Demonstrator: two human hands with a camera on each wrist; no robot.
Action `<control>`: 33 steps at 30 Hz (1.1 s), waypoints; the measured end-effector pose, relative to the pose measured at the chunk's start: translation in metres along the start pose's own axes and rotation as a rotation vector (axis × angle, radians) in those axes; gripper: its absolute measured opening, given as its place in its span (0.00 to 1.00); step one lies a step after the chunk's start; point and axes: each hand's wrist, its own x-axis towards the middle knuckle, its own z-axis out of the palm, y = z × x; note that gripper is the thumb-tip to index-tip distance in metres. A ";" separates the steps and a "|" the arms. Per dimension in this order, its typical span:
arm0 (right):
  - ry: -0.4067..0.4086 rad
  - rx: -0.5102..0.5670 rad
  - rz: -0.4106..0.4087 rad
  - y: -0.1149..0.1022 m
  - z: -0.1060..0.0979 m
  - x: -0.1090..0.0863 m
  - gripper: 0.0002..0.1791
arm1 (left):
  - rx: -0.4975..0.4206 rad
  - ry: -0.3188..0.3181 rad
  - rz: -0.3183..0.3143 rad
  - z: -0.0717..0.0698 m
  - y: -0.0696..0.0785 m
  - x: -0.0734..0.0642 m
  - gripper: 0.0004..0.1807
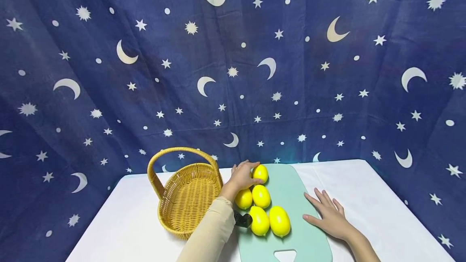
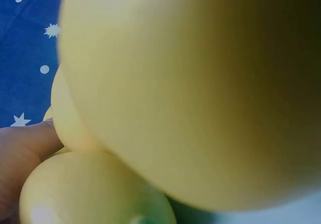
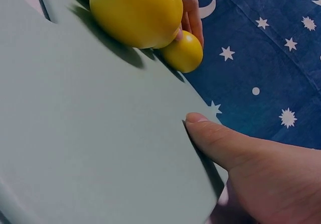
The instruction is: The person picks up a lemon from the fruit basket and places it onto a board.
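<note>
Several yellow lemons lie on a pale green cutting board (image 1: 309,229). My left hand (image 1: 243,176) reaches to the board's far end and holds the farthest lemon (image 1: 260,174) between thumb and fingers. Close to that wrist are a second lemon (image 1: 261,196) and a third lemon (image 1: 244,199). In the left wrist view, a big blurred lemon (image 2: 190,93) hides most of the hand. My right hand (image 1: 329,217) rests at the board's right edge with its fingers spread, and the thumb (image 3: 220,138) touches the board in the right wrist view.
A wicker basket (image 1: 165,213) with a tall handle stands left of the board, its inside bare. A black object (image 1: 242,219) lies partly under the left sleeve beside the lemons. White cloth (image 1: 386,209) covers the table. Behind hangs a blue curtain (image 1: 233,92) with moons and stars.
</note>
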 end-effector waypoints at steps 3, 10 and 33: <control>0.006 -0.008 0.006 0.000 0.000 -0.002 0.40 | 0.013 -0.005 0.004 -0.001 0.003 -0.001 0.35; 0.052 -0.065 0.007 0.001 0.003 -0.004 0.39 | 0.016 -0.031 -0.010 -0.004 0.012 -0.003 0.33; 0.256 -0.006 0.096 0.004 0.011 -0.003 0.23 | 0.068 -0.031 0.080 -0.033 0.023 -0.035 0.26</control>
